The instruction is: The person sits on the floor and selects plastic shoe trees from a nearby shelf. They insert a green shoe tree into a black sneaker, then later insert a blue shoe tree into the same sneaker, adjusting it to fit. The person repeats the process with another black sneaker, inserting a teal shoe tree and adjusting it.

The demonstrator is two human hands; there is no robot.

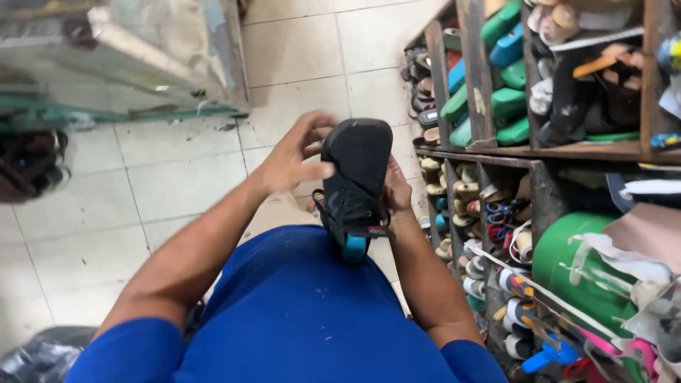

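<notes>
The left hand (294, 157) sat at nine o'clock of the shoe (356, 181), fingers spread and loosely curled, the tips just touching or hovering over the sole's left edge; it pinched nothing. The right hand (396, 190) lay at three o'clock, mostly hidden behind the shoe, pressed against its side; whether its fingers wrapped the upper could not be told. The shoe was black, held sole toward the camera, toe at twelve o'clock, with laces hanging loose and a blue heel piece (354, 248) at six o'clock resting near the person's blue shirt (298, 312).

Beyond the hands, at two and three o'clock, stood a wooden rack (479, 92) crammed with soles, sandals and green and blue shoe forms. A green roll (567, 269) lay at four o'clock among scraps and more shoes. Pale floor tiles (177, 184) spread from nine to twelve o'clock, with a glass case (106, 64) at ten o'clock and a dark bag (35, 354) at seven.

As a judgement: with only one hand seeming to bear the shoe, it could twist or slip down onto the lap if the left hand pushed on the sole. The dangling laces might snag the fingers. A dropped shoe could knock the crowded goods at four o'clock.
</notes>
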